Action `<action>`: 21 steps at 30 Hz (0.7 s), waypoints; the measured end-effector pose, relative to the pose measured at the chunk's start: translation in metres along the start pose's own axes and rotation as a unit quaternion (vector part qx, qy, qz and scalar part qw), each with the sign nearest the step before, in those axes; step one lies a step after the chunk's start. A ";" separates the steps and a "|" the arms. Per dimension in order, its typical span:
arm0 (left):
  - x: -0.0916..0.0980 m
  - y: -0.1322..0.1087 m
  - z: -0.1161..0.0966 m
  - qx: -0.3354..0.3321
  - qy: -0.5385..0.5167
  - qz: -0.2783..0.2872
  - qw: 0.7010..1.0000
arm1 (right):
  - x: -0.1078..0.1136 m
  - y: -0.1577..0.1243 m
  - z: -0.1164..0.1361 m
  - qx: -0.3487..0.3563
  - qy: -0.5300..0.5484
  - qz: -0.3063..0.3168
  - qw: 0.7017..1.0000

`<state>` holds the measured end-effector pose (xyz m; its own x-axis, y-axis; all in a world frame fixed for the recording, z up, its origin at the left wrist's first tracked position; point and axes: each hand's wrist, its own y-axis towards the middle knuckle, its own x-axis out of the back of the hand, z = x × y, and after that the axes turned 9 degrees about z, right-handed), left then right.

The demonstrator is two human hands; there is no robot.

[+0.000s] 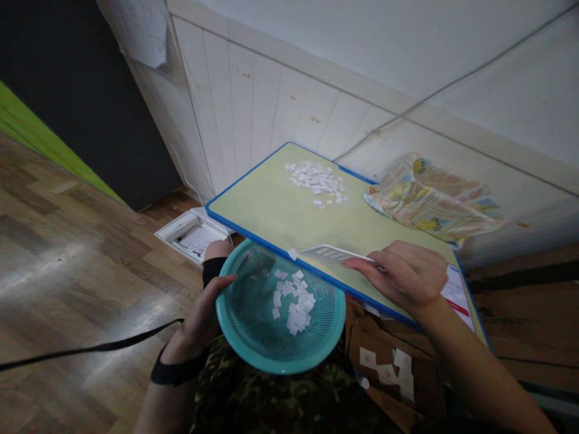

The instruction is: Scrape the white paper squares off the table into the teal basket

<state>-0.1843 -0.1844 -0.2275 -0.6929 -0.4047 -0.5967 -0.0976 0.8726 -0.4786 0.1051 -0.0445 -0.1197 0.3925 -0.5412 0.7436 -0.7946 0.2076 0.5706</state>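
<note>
My left hand [205,313] grips the left rim of a turquoise plastic colander [280,360], thumb over the edge. Small white paper squares [301,310] lie in a loose heap inside it. My right hand [409,274] is closed round the handle of a white slotted spatula [332,252], whose blade rests low at the table's near edge. By the blade tip, one paper square [294,254] sits on the blue edging, over the colander. Farther back on the yellow-green table [262,199] is a spread pile of paper squares [316,178].
A patterned cloth [434,199] lies at the table's back right, against the white panelled wall [271,90]. Right of my hand is a printed sheet [458,289]. Below stands a cardboard box [380,343] with several white cards [388,374]. An open white box [192,232] is on the floor.
</note>
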 end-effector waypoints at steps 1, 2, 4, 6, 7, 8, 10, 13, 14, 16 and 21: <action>-0.001 0.000 -0.001 0.001 0.000 0.002 1.000 | 0.001 0.000 0.001 0.000 0.002 -0.001 1.000; -0.002 -0.001 -0.002 0.000 0.000 0.003 1.000 | 0.002 -0.001 0.001 0.000 0.004 0.000 1.000; -0.004 -0.002 -0.003 -0.005 0.000 0.008 1.000 | 0.004 -0.002 0.001 -0.001 0.009 0.005 1.000; -0.004 -0.002 -0.004 -0.012 -0.001 0.013 1.000 | 0.005 -0.003 -0.001 0.001 0.012 0.009 1.000; -0.004 -0.002 -0.004 -0.015 -0.002 0.016 1.000 | 0.005 -0.004 -0.001 0.001 0.013 0.010 1.000; -0.004 -0.002 -0.004 -0.016 -0.002 0.018 1.000 | 0.005 -0.004 -0.002 0.001 0.013 0.008 1.000; -0.002 -0.002 -0.002 -0.011 -0.004 0.019 1.000 | 0.005 -0.003 -0.002 -0.002 0.011 0.002 1.000; 0.002 0.000 0.001 -0.010 -0.011 0.012 1.000 | 0.006 -0.001 0.000 -0.009 0.006 -0.007 1.000; 0.003 0.001 0.002 -0.014 -0.013 0.011 1.000 | 0.006 0.000 0.001 -0.010 0.009 -0.007 1.000; 0.005 0.001 0.002 -0.016 -0.011 0.013 1.000 | 0.008 0.002 0.003 -0.005 0.024 0.001 1.000; 0.007 0.002 0.002 -0.013 -0.008 0.012 1.000 | 0.010 0.002 0.002 0.003 0.043 0.010 0.999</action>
<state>-0.1876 -0.1865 -0.2340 -0.6837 -0.3882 -0.6180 -0.0997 0.8885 -0.4479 0.1063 -0.0512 -0.1112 0.4136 -0.4656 0.7824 -0.8057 0.2130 0.5527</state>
